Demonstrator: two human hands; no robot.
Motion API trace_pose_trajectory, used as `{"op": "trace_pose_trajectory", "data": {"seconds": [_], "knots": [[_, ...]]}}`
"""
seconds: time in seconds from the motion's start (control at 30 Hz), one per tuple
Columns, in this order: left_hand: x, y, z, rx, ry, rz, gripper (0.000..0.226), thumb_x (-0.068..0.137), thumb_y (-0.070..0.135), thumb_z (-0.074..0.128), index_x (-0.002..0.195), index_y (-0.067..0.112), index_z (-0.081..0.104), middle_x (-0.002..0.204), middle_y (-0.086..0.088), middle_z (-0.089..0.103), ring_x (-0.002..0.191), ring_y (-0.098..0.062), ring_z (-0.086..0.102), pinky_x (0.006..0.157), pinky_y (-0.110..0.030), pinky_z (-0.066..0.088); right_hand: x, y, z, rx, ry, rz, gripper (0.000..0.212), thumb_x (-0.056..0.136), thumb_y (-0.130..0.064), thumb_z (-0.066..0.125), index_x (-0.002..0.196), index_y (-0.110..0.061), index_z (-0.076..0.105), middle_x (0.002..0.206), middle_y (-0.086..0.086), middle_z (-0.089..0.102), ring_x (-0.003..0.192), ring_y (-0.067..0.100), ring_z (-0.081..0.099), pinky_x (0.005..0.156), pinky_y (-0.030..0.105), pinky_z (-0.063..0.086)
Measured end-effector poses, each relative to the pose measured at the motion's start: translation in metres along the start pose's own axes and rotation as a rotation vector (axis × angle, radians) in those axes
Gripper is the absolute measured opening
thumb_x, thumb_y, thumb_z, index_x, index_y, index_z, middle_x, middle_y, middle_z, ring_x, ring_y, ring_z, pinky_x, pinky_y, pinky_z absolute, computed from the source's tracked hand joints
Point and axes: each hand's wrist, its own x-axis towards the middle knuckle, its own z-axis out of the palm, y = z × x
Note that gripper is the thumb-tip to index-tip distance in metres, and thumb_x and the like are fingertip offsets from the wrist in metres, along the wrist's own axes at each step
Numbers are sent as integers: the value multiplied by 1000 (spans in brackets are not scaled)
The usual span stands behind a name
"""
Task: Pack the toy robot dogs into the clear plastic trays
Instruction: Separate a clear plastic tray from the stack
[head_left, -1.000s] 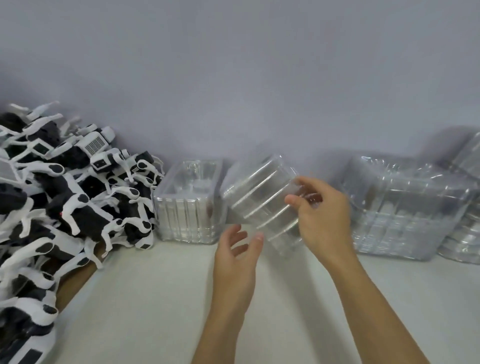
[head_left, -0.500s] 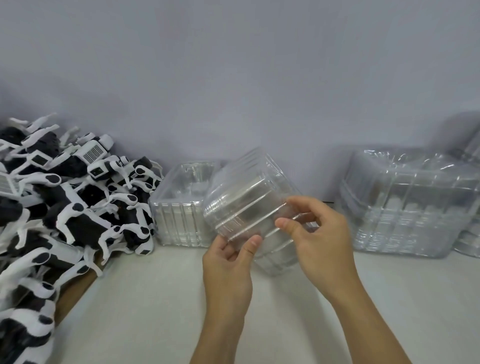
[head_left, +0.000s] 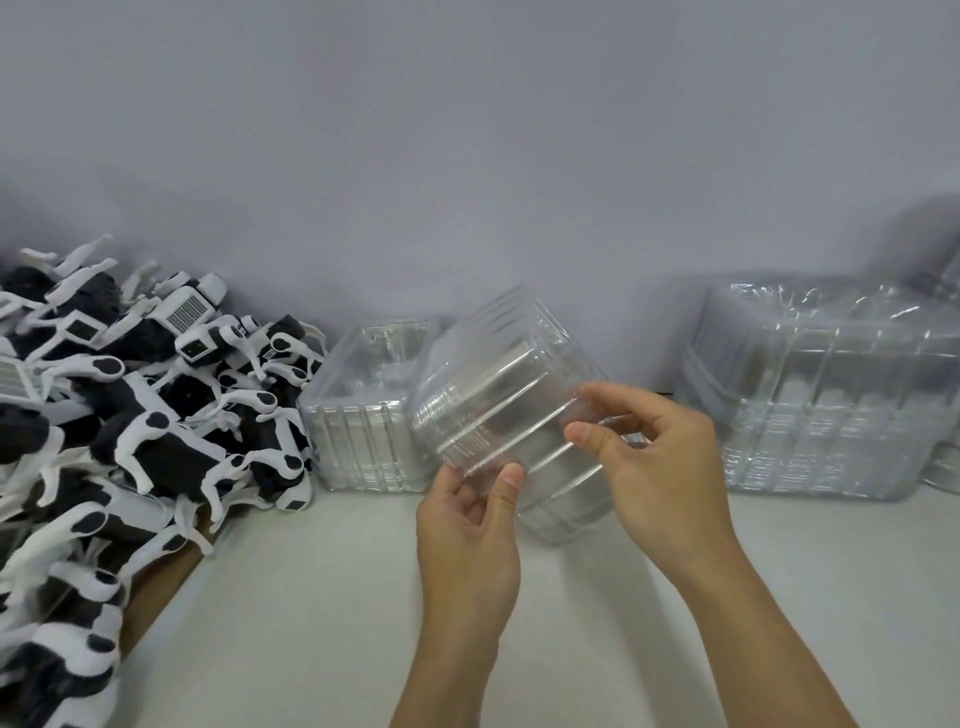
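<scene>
Both bare forearms reach forward from the bottom edge, wrists straight. The left hand (head_left: 470, 525) has its back to the camera, its thumb and curled fingers pinching the near lower corner of a clear plastic tray (head_left: 511, 410). The right hand (head_left: 657, 467), just right of it and slightly higher, pinches the tray's right edge between thumb and bent forefinger.

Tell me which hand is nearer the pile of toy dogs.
Left. The left hand pinches the lower edge of the held tray, on the side toward the dogs. The right hand grips the tray's far side, farther from the pile.
</scene>
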Motion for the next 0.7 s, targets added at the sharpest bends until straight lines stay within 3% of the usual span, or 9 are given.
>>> {"op": "trace_pose_trajectory", "data": {"seconds": [0.3, 0.5, 0.7], "knots": [[-2, -1, 4, -6, 7, -18, 12, 95, 17, 66, 106, 24, 66, 96, 12, 77, 93, -4, 72, 80, -15, 55, 1, -4, -2, -2, -2, -28, 37, 77, -4, 79, 85, -40, 73, 80, -14, 73, 71, -1, 61, 68, 8, 44], [-4, -2, 7, -33, 7, -38, 13, 96, 14, 66, 105, 22, 67, 96, 8, 78, 92, -6, 73, 83, -22, 57, 3, -7, -5, -33, -9, -62, 36, 78, -1, 77, 86, -37, 74, 77, -17, 72, 70, -1, 61, 68, 9, 45], [-4, -1, 8, -59, 0, -31, 15, 95, 10, 65, 106, 20, 67, 94, 6, 78, 90, -7, 73, 82, -18, 56, 6, -6, -9, -55, 11, -90, 34, 78, -1, 77, 86, -34, 75, 75, -18, 72, 68, -1, 62, 69, 6, 44]]}}
